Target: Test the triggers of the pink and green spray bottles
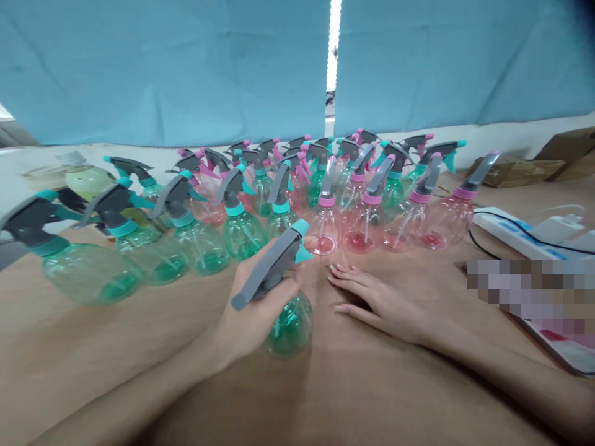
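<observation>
My left hand [253, 310] is wrapped round the neck of a green spray bottle [290, 325] with a grey trigger head and a teal nozzle; the bottle stands on the wooden table [139, 347] in front of me. My right hand [376, 300] lies flat on the table just right of that bottle, fingers stretched out, holding nothing. Behind both hands stand several green spray bottles [242, 232] on the left and several pink spray bottles [367, 226] on the right, all upright with grey trigger heads.
A white power strip [506, 232] with a black cable and a plugged-in adapter lies at the right. A blurred flat object [530, 288] rests near the right edge. Cardboard boxes [520, 170] sit at the back right. Blue curtains [186, 68] hang behind the table.
</observation>
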A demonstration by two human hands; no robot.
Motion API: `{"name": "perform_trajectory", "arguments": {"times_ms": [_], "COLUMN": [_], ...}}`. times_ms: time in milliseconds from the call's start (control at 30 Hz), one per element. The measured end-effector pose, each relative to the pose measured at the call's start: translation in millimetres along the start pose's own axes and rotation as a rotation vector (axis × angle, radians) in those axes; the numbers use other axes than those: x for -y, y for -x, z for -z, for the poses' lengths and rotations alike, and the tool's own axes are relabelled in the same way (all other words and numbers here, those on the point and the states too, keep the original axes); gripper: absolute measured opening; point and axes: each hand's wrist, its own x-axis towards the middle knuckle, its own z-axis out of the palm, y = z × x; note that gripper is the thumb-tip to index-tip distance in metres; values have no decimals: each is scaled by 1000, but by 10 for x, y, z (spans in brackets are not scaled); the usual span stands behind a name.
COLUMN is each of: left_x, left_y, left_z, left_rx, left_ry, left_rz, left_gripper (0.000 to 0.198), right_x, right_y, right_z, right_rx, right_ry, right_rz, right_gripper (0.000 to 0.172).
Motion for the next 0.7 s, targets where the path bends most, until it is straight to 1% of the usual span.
{"name": "perform_trajectory", "arguments": {"times_ms": [100, 233, 267, 467, 567, 633, 700], "left_x": [-10, -44, -52, -62, -40, -16, 13], "left_y": [3, -9, -9, 12, 9, 3, 0], "left_z": [-19, -37, -40, -48, -44, -36, -25], "left_rx": [-19, 1, -6, -43, -58, -46, -20], "left_ry": [39, 47, 38, -9, -13, -7, -6], "left_rz": [35, 34, 37, 44, 37, 28, 18], "left_gripper": [22, 35, 34, 17, 19, 24, 24], "right_x": [5, 20, 23, 22, 13, 5, 1], "right_y": [-3, -10, -10, -8, -8, -8, -6], "right_z": [9, 20, 21, 14, 7, 2, -3], "right_rx": [8, 24, 26, 9, 5, 3, 3], "right_ry": [-2, 6, 9, -15, -14, -5, 5], "right_rz": [-5, -21, -24, -22, -12, -6, -5], "right_gripper": [58, 60, 60, 59, 58, 58, 58]}}
